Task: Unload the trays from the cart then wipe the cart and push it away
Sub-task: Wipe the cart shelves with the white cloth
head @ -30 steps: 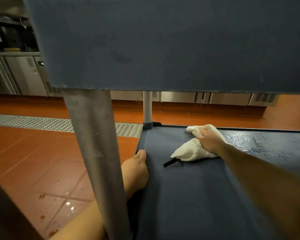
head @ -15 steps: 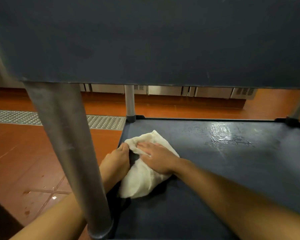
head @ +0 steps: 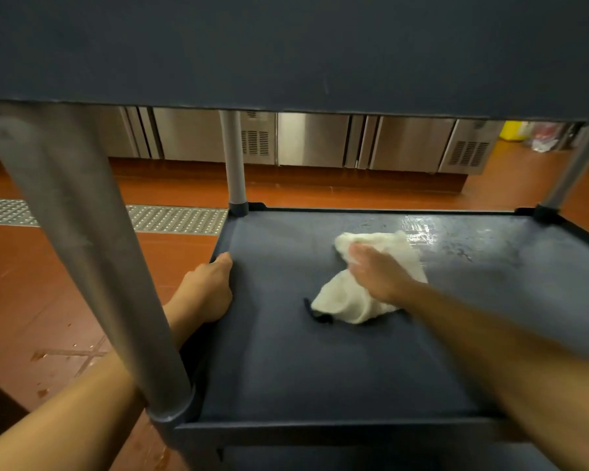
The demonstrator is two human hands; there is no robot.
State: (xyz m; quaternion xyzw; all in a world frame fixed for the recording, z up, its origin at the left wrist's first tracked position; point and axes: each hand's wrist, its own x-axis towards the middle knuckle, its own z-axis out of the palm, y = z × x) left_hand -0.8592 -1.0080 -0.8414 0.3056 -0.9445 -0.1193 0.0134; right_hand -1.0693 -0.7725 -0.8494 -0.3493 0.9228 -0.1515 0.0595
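I look under the cart's upper shelf [head: 286, 45] at its dark blue lower shelf [head: 320, 368]. A crumpled white cloth [head: 347, 300] with a small black tag lies near the shelf's middle. My right hand [head: 378, 270] presses flat on the cloth. A wet, shiny patch [head: 419, 229] shows just beyond it at the far side. My left hand [head: 206, 287] grips the shelf's left rim, behind the near grey post [head: 92, 266]. No trays are in view.
Two more grey posts stand at the far left corner [head: 233, 158] and the far right corner [head: 578, 164]. Beyond lie an orange tiled floor [head: 48, 294], a metal drain grate [head: 170, 219] and stainless steel cabinets [head: 313, 137].
My right hand has slid the cloth from the shelf's near-left corner, where it touched my left hand, toward the middle and farther away. My left hand stays on the left rim.
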